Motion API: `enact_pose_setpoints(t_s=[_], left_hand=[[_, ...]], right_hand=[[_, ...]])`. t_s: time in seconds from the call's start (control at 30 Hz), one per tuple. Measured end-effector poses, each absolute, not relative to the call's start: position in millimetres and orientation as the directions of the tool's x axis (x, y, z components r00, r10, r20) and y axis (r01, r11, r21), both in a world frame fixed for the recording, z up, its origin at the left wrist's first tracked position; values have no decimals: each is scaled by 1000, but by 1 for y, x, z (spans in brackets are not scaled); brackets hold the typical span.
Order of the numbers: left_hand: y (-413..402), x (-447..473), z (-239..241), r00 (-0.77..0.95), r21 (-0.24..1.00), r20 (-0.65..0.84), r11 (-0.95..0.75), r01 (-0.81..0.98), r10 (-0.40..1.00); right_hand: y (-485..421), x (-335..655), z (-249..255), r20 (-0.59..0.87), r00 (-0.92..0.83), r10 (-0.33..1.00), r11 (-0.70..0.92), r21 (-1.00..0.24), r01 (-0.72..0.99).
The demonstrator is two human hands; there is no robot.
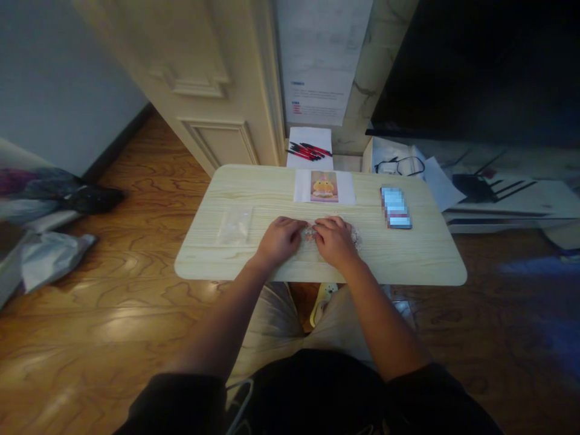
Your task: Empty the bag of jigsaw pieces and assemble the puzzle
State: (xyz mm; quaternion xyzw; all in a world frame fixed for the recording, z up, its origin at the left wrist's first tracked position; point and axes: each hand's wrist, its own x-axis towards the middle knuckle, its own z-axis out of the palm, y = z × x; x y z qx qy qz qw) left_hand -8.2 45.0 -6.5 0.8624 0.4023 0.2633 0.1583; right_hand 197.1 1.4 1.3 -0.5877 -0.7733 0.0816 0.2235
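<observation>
Near the front middle of a pale wood-grain folding table [408, 260], my two hands meet over a loose pile of small whitish and orange-pink pieces [310, 233]; their exact kind is too small to tell. My left hand [281, 238] is at the pile's left side, fingers curled together and thumb tucked in. Over the right part rests my right hand [335, 238], its fingers bent down towards the left fingertips. Whatever the fingertips pinch is hidden. More pieces [357, 237] show beyond the right hand. Behind them lies a sheet with a yellow cartoon picture [324, 187].
A clear plastic bag [235, 226] lies on the table's left side, and a lit phone [396, 207] on its right. Several red-and-black pens [310, 151] rest on white paper beyond the far edge. A large dark screen [480, 72] stands at the back right.
</observation>
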Motion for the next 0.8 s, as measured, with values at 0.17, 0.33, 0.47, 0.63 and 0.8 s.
enact_pose_setpoints(t_s=[0.17, 0.33, 0.47, 0.63, 0.8], left_hand=[[46, -14, -9, 495, 470, 339, -599, 648, 800], [51, -18, -12, 491, 449, 349, -602, 660, 798], [52, -18, -13, 480, 442, 370, -605, 662, 795], [50, -19, -14, 462, 458, 373, -593, 663, 805], [53, -16, -15, 481, 457, 353, -596, 659, 803]], right_hand=[[2, 202, 2, 256, -167, 952, 263, -408, 874], [3, 198, 3, 230, -232, 945, 312, -420, 852], [3, 197, 2, 223, -219, 950, 295, -412, 862], [1, 202, 5, 251, -177, 952, 273, -428, 862], [-3, 202, 5, 222, -245, 944, 320, -423, 848]])
